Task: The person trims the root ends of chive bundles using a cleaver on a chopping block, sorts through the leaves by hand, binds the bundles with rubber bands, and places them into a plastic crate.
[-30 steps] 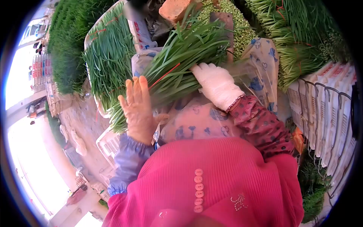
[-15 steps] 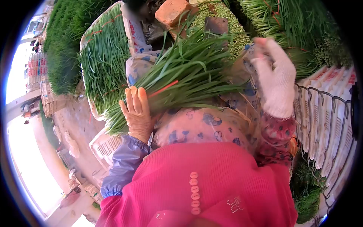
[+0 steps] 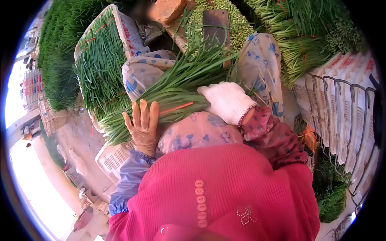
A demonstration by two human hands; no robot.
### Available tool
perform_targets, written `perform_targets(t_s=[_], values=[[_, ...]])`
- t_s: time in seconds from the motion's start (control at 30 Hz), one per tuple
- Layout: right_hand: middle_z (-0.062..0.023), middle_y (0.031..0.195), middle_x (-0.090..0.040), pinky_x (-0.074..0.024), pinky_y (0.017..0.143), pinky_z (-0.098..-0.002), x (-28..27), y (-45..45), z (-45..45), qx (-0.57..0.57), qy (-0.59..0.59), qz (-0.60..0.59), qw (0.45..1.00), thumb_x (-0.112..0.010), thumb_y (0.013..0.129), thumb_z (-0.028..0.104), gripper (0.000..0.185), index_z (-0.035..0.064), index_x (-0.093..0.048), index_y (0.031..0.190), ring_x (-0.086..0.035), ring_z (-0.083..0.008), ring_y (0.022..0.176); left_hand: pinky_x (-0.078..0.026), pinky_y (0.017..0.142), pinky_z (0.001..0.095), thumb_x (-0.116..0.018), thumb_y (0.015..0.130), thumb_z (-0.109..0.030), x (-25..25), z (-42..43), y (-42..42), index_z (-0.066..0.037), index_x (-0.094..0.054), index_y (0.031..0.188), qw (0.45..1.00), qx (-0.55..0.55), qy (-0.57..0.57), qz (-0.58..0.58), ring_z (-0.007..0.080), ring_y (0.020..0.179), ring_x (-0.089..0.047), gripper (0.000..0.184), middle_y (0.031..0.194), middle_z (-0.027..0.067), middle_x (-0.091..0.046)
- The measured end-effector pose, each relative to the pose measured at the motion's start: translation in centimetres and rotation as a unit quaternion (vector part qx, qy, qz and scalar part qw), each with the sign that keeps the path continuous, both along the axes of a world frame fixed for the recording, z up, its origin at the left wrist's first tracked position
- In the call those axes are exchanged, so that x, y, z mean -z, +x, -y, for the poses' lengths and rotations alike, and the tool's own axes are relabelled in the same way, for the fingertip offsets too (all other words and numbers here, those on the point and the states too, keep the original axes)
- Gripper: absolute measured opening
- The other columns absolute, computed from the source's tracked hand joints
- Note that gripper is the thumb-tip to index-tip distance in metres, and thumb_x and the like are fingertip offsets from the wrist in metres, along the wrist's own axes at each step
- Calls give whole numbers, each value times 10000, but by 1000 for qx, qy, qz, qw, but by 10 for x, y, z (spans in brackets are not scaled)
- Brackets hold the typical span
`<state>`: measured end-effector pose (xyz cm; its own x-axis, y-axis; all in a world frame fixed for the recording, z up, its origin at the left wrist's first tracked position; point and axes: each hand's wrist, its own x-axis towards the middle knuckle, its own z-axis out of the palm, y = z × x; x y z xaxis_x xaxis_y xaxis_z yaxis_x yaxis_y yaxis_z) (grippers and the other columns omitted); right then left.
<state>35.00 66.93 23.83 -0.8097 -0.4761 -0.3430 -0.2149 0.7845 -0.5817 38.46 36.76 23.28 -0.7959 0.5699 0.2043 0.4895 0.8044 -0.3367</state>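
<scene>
A loose bunch of garlic chives (image 3: 173, 86) lies across my lap, pale stem ends at the left and green leaves toward the upper right. On the stem side rests my left hand (image 3: 144, 124) in a yellowish rubber glove, its fingers stretched and spread over the bunch. My right hand (image 3: 227, 102), in a white knitted glove, is closed at the near edge of the leaves; its fingertips are hidden. An orange-red strip (image 3: 177, 107) lies over the chives between both hands.
To the left stands a white crate (image 3: 117, 30) packed with tied chives. Ahead, a dark metal blade (image 3: 216, 28) lies on chopped green pieces (image 3: 241, 24) beside a brick (image 3: 169, 10). More tied bundles (image 3: 297, 52) sit at the upper right, above stacked white crates (image 3: 325, 96).
My right hand has come down and left from the raised position onto the chive leaves. The leaves are drawn closer together. My left hand stays on the stems.
</scene>
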Motion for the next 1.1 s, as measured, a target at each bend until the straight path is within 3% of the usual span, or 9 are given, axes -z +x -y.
perform_targets(t_s=[0.23,0.37,0.47,0.57,0.7,0.87,0.97,1.03,1.1], values=[[-187,1107,-672,-528,893,-458,-9,5,-57,57,-103,-37,992,-684,833,245,384,59,-617,1162,-640,-358,1075,-350,1073,593,-595,890,-157,-7,-4,4,-237,-569,1298,999,-24,-41,10,329,1335,-478,416,1363,60,-547],[-186,1174,-662,-518,918,-448,-56,-25,-81,230,158,-78,957,-683,875,287,428,54,-599,1224,-635,-335,1112,-385,1017,607,-591,905,-207,-6,-8,1,-232,-566,1273,1000,-5,-8,1,326,1284,-508,370,1325,64,-563],[-188,1182,-656,-527,891,-447,-74,-41,-59,223,66,-173,957,-702,874,293,437,56,-600,1227,-636,-327,1113,-387,996,623,-587,900,-220,-8,-14,1,-228,-563,1274,1000,-15,4,23,326,1272,-512,375,1320,67,-564],[-142,1271,-627,-471,991,-442,-80,-47,5,-15,-183,-267,946,-795,760,280,609,62,-575,1284,-593,-316,1196,-360,1034,633,-572,896,-219,-21,-22,1,-211,-542,1338,997,-30,27,70,349,1310,-487,443,1379,113,-527],[-127,1520,-398,-358,1113,-490,-21,-49,76,-160,-35,-184,969,-900,570,310,1038,109,-419,1468,-383,-329,1407,-209,1201,586,-686,816,-193,-38,-2,5,-100,-471,1456,969,-6,147,199,362,1438,-354,681,1516,137,-416],[-120,1500,-419,-442,1052,-481,6,-58,73,-129,-71,-31,989,-914,555,301,1082,166,-389,1490,-425,-350,1367,-452,1037,513,-725,827,-201,-63,17,44,-55,-601,1314,948,67,240,198,339,1240,-548,524,1289,102,-619],[-135,1411,-526,-468,1031,-444,5,-62,70,-99,-106,1,989,-909,569,287,1040,161,-411,1474,-510,-357,1293,-514,925,433,-757,846,-229,-50,31,55,-47,-610,1295,762,-220,225,566,279,1058,-640,507,1209,59,-657],[-145,1352,-570,-476,1021,-428,8,-65,70,-102,-109,24,988,-904,578,281,1015,155,-425,1463,-545,-355,1250,-536,848,312,-772,807,-556,13,59,70,-43,-655,1219,617,-358,540,447,250,978,-681,668,1013,101,-722],[-156,1292,-614,-484,1012,-412,5,-65,70,-98,-112,41,988,-900,586,275,989,148,-439,1452,-580,-353,1208,-533,858,320,-797,766,-578,31,67,53,-31,-652,1217,649,-292,583,392,234,1001,-670,724,1042,99,-715]])
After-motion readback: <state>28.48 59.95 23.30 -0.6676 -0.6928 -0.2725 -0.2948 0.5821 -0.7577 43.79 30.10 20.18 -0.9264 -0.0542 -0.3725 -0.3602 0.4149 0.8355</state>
